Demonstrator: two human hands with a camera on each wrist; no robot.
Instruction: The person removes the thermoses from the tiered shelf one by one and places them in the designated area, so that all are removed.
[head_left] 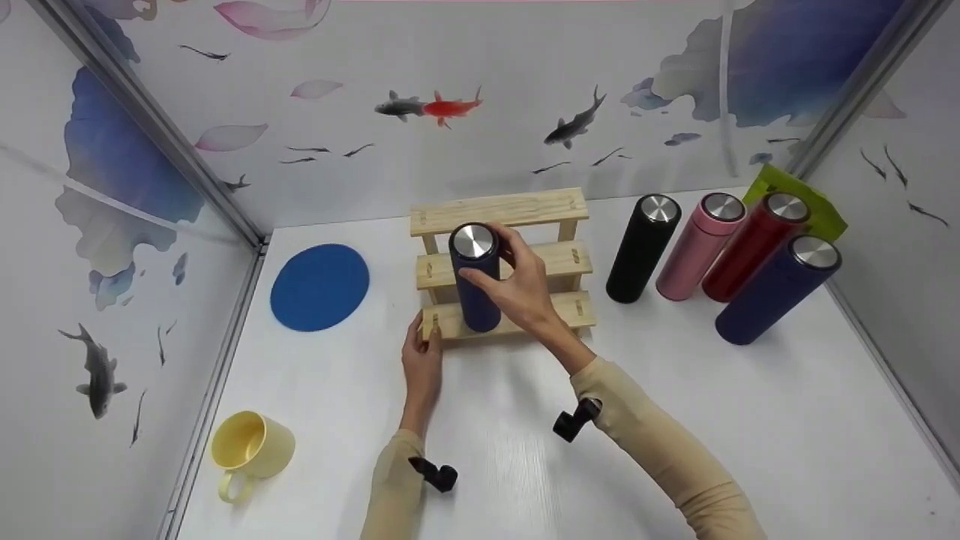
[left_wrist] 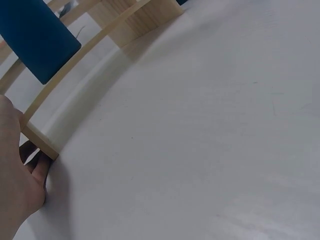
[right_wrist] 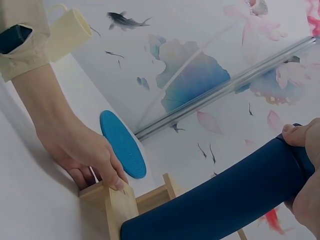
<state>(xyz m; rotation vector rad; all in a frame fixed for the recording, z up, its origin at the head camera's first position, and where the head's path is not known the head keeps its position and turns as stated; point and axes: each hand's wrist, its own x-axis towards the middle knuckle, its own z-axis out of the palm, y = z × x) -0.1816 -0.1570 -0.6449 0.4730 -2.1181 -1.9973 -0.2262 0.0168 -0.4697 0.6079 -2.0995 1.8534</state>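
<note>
A dark blue thermos bottle [head_left: 478,300] with a silver lid top stands nearly upright at the front of a three-tier wooden rack [head_left: 499,211]. My right hand [head_left: 523,289] grips it near the top, thumb on one side and fingers round the other. The bottle's base is right at the lowest shelf [head_left: 559,309], left of its middle. At that shelf's left end, my left hand [head_left: 422,365] holds the wood, thumb on top. In the right wrist view the thumb and fingers of the left hand [right_wrist: 87,150] pinch the shelf's corner.
Right of the rack stand a black bottle [head_left: 641,251], a pink bottle [head_left: 694,251], a red bottle [head_left: 750,251] and another blue bottle [head_left: 772,296]. A green packet [head_left: 821,206] lies behind them. To the left are a round blue mat [head_left: 320,287] and a yellow mug [head_left: 266,446].
</note>
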